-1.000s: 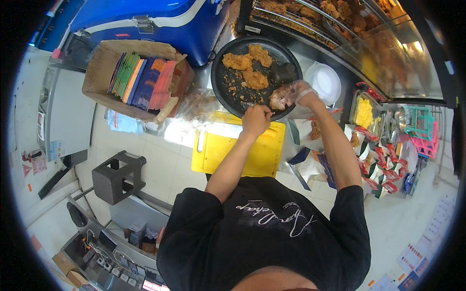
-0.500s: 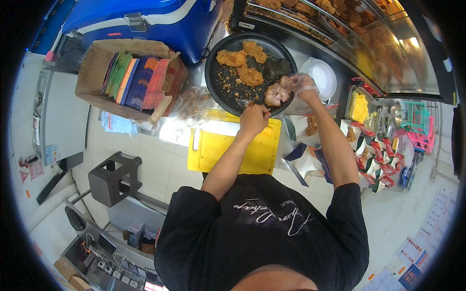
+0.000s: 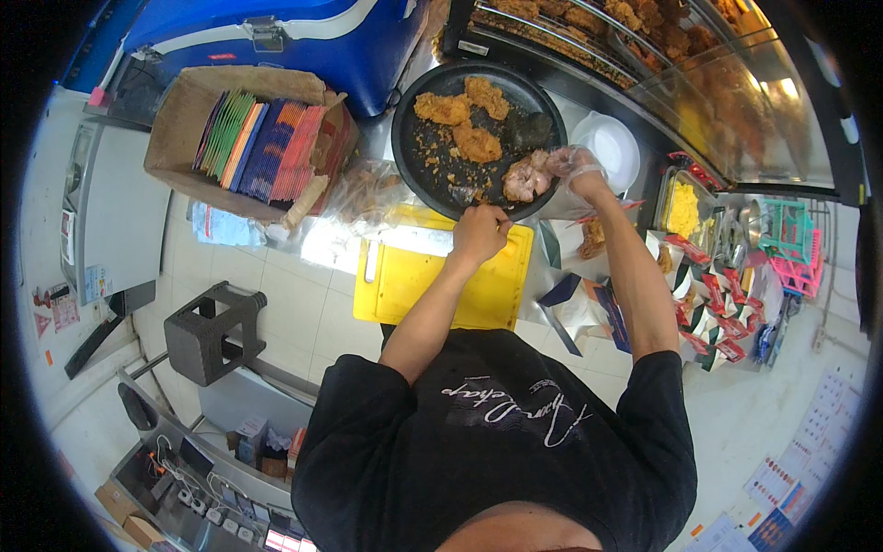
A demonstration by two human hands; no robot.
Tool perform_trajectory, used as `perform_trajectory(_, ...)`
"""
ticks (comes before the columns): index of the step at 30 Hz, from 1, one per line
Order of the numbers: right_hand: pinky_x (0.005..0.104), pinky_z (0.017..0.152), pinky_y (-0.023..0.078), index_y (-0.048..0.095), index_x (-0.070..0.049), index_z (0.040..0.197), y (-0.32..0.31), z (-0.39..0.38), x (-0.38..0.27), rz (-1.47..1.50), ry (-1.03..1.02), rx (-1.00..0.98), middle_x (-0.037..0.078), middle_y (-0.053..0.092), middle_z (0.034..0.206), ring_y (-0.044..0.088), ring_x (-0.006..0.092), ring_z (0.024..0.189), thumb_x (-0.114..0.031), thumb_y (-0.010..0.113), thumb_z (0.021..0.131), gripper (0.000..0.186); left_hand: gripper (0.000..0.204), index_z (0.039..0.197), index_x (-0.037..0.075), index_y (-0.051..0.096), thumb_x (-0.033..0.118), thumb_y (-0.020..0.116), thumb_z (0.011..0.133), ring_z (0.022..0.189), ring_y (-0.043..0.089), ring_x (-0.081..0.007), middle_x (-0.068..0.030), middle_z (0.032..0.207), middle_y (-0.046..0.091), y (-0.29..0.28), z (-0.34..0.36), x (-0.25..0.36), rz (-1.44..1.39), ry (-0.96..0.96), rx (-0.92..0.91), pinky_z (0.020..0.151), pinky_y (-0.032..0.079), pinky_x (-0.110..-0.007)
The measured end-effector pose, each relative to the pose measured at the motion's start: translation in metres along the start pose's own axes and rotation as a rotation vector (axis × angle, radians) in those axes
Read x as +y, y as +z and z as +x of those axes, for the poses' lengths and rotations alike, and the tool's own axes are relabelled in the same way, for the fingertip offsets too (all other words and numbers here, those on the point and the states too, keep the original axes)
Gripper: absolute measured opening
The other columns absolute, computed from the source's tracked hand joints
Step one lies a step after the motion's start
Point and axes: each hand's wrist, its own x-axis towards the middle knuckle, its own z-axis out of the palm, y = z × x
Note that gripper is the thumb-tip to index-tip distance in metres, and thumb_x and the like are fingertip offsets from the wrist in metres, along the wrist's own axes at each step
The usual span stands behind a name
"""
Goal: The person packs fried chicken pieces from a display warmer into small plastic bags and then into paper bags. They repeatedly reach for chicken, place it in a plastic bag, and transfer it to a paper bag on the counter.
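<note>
A round black pan point(image 3: 410, 170) holds several golden fried chicken pieces point(image 3: 477, 144) with loose crumbs, plus a dark lump point(image 3: 531, 129) at its right side. Pale pinkish meat point(image 3: 526, 178) lies by the pan's lower right rim. My right hand point(image 3: 583, 171), in a clear plastic glove, is closed on the end of this meat at the rim. My left hand point(image 3: 480, 235) is bare and closed at the pan's near rim; what sits inside its fingers is hidden. Below that hand, a yellow cutting board point(image 3: 414, 290) lies on the counter.
A cardboard box point(image 3: 175, 138) of colourful folded packets and a blue cooler point(image 3: 317, 69) stand left. A white bowl point(image 3: 614, 152) sits right of the pan, below a glass cabinet point(image 3: 708, 101) of fried food. Red-and-white cartons point(image 3: 713, 294) crowd the right; a stool point(image 3: 212, 333) stands lower left.
My right hand has shifted very slightly, and the pinkish meat beside it has changed shape a little. My left hand stays at the near rim. The whole view has moved slightly.
</note>
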Motion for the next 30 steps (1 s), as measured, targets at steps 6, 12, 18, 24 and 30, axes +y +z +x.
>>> perform_trajectory(6,0.0394,0.073,0.05,0.069,0.0,0.092,0.0,-0.005,0.01,0.031,-0.03,-0.037,0.014,0.069,0.082,0.065,0.0262,0.078,-0.02,0.07,0.086,0.021,0.016,0.095,0.01,0.077,0.022,0.072,0.085,0.092,0.069,-0.0349,-0.0153,0.09,0.073,0.001,0.001,0.0,-0.004,-0.003,-0.007,0.081,0.054,-0.045)
perform_trajectory(12,0.0332,0.071,0.049,0.067,-0.002,0.095,-0.008,-0.019,-0.006,-0.149,-0.076,-0.109,0.005,0.064,0.082,0.059,0.0172,0.077,-0.012,0.066,0.09,0.011,0.016,0.093,0.009,0.077,0.022,0.073,0.084,0.091,0.069,-0.0349,-0.0169,0.089,0.073,0.002,-0.002,-0.007,-0.007,0.005,0.008,0.081,0.054,-0.045)
perform_trajectory(18,0.0287,0.071,0.049,0.066,-0.002,0.1,-0.009,-0.025,-0.012,-0.257,-0.177,-0.182,0.0,0.063,0.082,0.057,0.0111,0.077,-0.003,0.067,0.088,0.012,0.017,0.096,0.01,0.076,0.022,0.071,0.086,0.101,0.064,-0.0367,-0.0161,0.1,0.072,-0.004,-0.006,-0.006,-0.019,-0.083,-0.091,0.087,0.053,-0.047)
perform_trajectory(24,0.0326,0.074,0.051,0.064,-0.003,0.1,-0.01,-0.034,-0.025,-0.376,-0.316,-0.217,0.006,0.066,0.089,0.061,0.0185,0.081,-0.007,0.067,0.089,0.012,0.018,0.093,0.008,0.077,0.023,0.073,0.084,0.088,0.069,-0.0365,-0.0173,0.088,0.073,0.003,-0.01,-0.012,-0.009,0.017,-0.004,0.082,0.054,-0.045)
perform_trajectory(30,0.0397,0.079,0.052,0.064,-0.003,0.101,-0.01,-0.036,-0.041,-0.577,-0.404,-0.349,0.015,0.066,0.094,0.065,0.0324,0.089,-0.01,0.063,0.091,0.012,0.019,0.093,0.008,0.077,0.024,0.073,0.084,0.091,0.067,-0.0382,-0.018,0.09,0.072,-0.001,-0.012,-0.01,-0.004,0.003,-0.031,0.083,0.053,-0.047)
